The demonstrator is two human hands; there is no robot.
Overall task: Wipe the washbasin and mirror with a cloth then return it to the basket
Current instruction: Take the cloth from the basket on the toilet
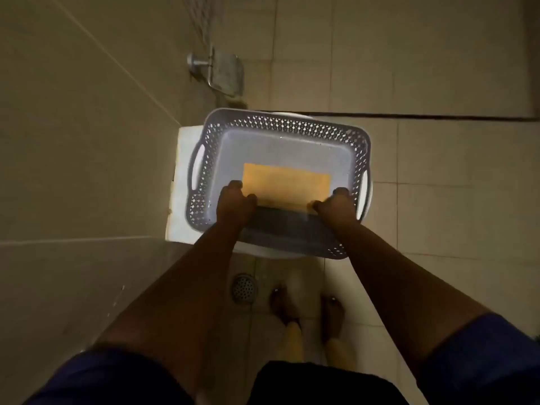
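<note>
in the basket (280, 124), flat cloth (285, 182), long axis left-right, left hand (235, 201) and right hand (336, 207) pinching its near corners

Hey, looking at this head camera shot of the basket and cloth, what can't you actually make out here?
- Washbasin and mirror: outside the head view, so their state is unknown.
- Near wall of the basket: partly hidden by both forearms.
- Near edge of the yellow cloth: its corners covered by the left hand and right hand.
- What the basket rests on: mostly hidden beneath it.
- Wall fixture: too dim to identify.
</note>
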